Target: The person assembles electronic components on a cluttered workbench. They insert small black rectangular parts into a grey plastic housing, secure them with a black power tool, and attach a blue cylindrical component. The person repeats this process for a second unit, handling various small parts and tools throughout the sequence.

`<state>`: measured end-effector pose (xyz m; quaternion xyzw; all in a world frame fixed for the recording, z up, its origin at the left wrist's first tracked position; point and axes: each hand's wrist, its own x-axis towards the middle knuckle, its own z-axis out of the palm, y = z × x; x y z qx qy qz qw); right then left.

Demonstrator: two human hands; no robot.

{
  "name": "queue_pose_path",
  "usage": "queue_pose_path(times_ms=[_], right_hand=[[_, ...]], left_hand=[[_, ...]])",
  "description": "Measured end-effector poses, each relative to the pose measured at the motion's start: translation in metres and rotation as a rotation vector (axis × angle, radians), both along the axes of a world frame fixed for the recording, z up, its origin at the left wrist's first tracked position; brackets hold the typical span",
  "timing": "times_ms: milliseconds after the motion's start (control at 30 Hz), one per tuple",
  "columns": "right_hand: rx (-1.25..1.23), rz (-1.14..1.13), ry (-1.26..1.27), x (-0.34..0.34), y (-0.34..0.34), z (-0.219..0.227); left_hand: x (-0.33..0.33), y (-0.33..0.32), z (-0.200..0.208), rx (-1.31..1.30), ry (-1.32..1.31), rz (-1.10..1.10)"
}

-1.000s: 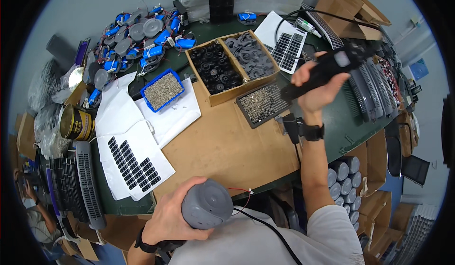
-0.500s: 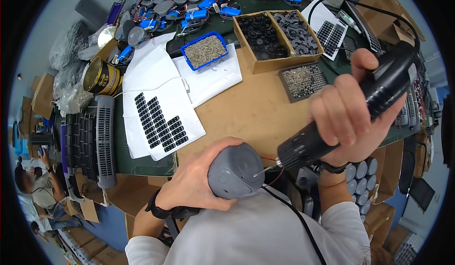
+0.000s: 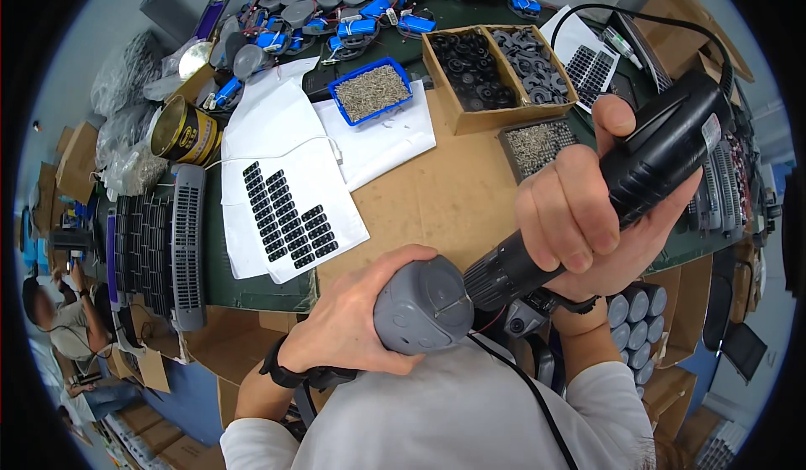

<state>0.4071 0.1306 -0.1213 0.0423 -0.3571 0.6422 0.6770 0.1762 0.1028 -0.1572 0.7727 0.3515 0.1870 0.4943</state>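
A rounded grey plastic housing [image 3: 411, 319] is gripped from its left side by my left hand [image 3: 344, 315], fingers over the top and thumb below. My right hand [image 3: 588, 218] is wrapped round a black electric screwdriver [image 3: 663, 155], tilted down to the left. Its thin metal bit [image 3: 453, 306] reaches the face of the housing, near a small hole. Whether a screw sits at the tip is too small to tell. A black cable curves up from the back end of the screwdriver.
Beyond the hands lies a brown board [image 3: 411, 189]. On it stand a divided cardboard box [image 3: 457, 121] of black and grey parts and a tray [image 3: 537, 147] of screws. A blue tray [image 3: 369, 92] of screws and a sticker sheet [image 3: 336, 210] lie left. A person [image 3: 71, 327] sits far left.
The screwdriver and my right hand have moved left and slightly down, bringing the bit further onto the housing. My left hand still holds the housing, shifted slightly right.
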Motion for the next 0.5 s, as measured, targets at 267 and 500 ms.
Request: queue_pose_path(times_ms=[267,500], right_hand=[[0.101,0.029,0.038,-0.0046,0.0012,-0.0049],[0.147,0.061,0.02,-0.005,-0.0001,-0.0068]], left_hand=[[-0.0021,0.0,0.0001,0.015,0.005,-0.008],[-0.0024,-0.0004,-0.0016,0.034,0.019,-0.003]])
